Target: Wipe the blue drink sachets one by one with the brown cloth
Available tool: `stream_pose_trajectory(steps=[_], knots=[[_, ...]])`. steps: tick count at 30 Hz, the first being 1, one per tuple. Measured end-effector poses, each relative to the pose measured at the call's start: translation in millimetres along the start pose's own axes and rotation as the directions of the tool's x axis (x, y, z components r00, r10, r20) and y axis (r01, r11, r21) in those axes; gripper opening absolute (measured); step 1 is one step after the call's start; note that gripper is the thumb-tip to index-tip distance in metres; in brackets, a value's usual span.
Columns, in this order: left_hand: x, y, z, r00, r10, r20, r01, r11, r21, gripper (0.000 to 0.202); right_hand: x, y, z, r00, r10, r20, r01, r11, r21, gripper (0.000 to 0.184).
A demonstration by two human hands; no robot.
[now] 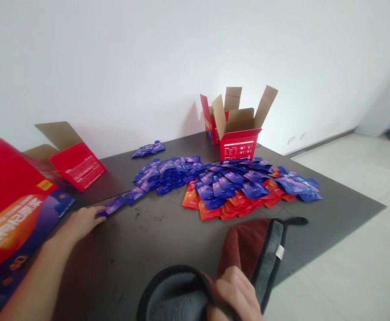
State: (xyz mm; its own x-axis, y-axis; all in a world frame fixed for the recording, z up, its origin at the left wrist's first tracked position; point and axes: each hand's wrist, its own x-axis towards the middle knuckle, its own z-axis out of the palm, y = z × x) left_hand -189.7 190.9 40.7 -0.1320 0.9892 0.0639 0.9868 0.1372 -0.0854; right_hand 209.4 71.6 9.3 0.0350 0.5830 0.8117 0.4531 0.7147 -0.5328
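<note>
- Your left hand (84, 223) lies low at the left of the frame, its fingers pressed together and stretched forward over the dark tabletop (141, 254).
- Your left fingertips (99, 218) touch the near end of a blue sachet (114, 205), which lies just ahead of the hand and angled up to the right. You can't tell from this view whether they pinch it or only rest on it.
- A second blue sachet (135, 195) lies just beyond the first, nearly end to end with it.
- Your right hand (235, 296) is at the bottom centre of the frame, with its fingers curled and closed on a fold of a towel (248, 249). The towel is dark red on one side and grey on the other, with black edging and a black loop reaching up to the right.
- Ahead of both hands, at the centre of the frame, a wide heap of blue sachets (168, 174) spreads over the table, overlapping orange sachets (211, 210) along its lower edge.
- A small separate bunch of blue sachets (148, 149) lies further up, near the wall.
- An open red carton (240, 145) stands at the upper middle with its flaps up.
- Another red carton (77, 167) sits at the left, and a large printed red box (10, 200) fills the lower left, just beside your left forearm.
</note>
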Motion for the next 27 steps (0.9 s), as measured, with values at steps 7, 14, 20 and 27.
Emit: stream_pose_trajectory(steps=[7, 14, 20, 27], knots=[[-52, 30, -19.6, 0.997, -0.031, -0.071, 0.032, 0.999, 0.016, 0.041, 10, 5, -15, 0.932, -0.298, 0.208, 0.317, 0.947, -0.061, 0.019], [-119, 83, -10.6, 0.976, 0.173, -0.134, -0.190, 0.973, -0.127, 0.043, 7, 8, -13, 0.947, -0.319, 0.023, 0.320, 0.947, -0.011, 0.020], [-140, 93, -3.0, 0.964, 0.213, -0.161, -0.243, 0.950, -0.198, 0.063, 3, 8, -20, 0.938, -0.346, 0.032, 0.346, 0.938, 0.012, 0.023], [-175, 115, -1.8, 0.973, 0.140, -0.185, -0.184, 0.950, -0.251, 0.040, 18, 8, -9, 0.958, -0.266, 0.104, 0.263, 0.964, 0.045, 0.022]])
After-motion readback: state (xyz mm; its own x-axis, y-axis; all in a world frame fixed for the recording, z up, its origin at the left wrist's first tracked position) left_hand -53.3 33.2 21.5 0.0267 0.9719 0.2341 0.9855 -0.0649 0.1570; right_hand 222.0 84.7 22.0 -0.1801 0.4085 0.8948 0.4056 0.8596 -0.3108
